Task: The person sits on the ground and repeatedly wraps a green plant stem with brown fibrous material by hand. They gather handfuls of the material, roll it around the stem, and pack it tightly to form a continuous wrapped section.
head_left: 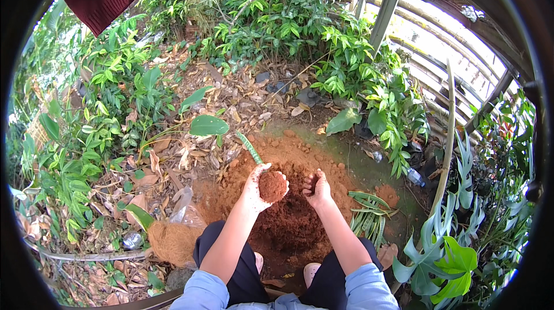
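Logging first, as the widest item, a mound of reddish-brown soil, spreading over the ground in front of the shoes and showing darker, looser crumbs toward its middle. Next in size, noting a matted bundle of coconut-like fibre, lying at lower left; then a bunch of cut, banded green leaf strips, lying beside the mound on the right. Observing the left hand, cupping and grasping a soil ball with curved fingers; opposite, the right hand, hanging apart from the ball and curling its dirt-marked fingers inward; not being able to tell of anything inside that curl. Locating the soil ball in the left palm, above the mound. Judging it light, soft, probably damp, hardly slippery and fragile, likely shedding grains under a pinch; favouring a cupped hold from below, spreading pressure over the whole palm. Recording last the narrow banded leaf, slanting up and leftward from the left fingertips; not being able to confirm attachment to the ball. Judging it stiff yet bendable, smooth, liable to creasing; preferring a light grip near its lower end.
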Motion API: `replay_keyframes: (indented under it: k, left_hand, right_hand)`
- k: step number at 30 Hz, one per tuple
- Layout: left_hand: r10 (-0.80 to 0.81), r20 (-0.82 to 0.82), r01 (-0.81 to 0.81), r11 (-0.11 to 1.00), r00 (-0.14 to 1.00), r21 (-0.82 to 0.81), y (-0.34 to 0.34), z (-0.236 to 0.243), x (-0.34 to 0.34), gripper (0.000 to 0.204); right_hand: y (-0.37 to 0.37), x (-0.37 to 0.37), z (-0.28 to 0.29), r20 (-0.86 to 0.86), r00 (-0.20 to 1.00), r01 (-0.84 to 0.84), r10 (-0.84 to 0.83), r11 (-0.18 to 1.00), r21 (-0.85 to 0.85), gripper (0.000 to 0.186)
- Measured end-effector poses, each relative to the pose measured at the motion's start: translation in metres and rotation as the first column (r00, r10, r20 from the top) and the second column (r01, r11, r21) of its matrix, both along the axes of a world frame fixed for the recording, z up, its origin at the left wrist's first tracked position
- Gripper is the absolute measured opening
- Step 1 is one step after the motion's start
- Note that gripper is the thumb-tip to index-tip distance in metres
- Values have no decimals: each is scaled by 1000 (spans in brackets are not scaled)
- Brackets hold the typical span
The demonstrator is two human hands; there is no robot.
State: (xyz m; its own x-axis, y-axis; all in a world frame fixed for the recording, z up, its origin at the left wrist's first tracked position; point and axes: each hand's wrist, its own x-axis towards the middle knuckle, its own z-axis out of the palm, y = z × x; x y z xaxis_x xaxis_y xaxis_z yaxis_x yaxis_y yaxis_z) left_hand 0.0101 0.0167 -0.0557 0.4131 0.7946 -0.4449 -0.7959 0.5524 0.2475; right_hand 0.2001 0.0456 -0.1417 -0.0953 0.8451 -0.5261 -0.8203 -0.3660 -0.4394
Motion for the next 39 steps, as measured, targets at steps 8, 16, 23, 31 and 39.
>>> replay_keyframes:
  k: [8, 16, 23, 31, 39]
  left_hand:
    - [-21, 37, 20, 1000, 999, 7, 3, -6, -3, 28]
    - [-19, 32, 19, 1000, 999, 2, 3, -6, -3, 27]
    - [-42, 38, 41, 999, 998, 21, 2, -4, -2, 29]
    - [-48, 35, 47, 998, 998, 38, 1, -4, -1, 29]
    - [-33, 13, 33, 999, 999, 22, 1, -3, 0, 29]
  right_hand:
    - [7, 1, -8, -55, 992, 108, -114, 988, -115, 8]
    - [4, -1, -1, -53, 998, 38, -42, 997, -72, 18]
    - [1, 2, -3, -31, 999, -14, 12, 998, -60, 23]
    - [5, -4, -12, -56, 998, -20, 16, 998, -58, 29]
    - [0, -1, -2, -121, 983, -133, 137, 990, 41, 25]
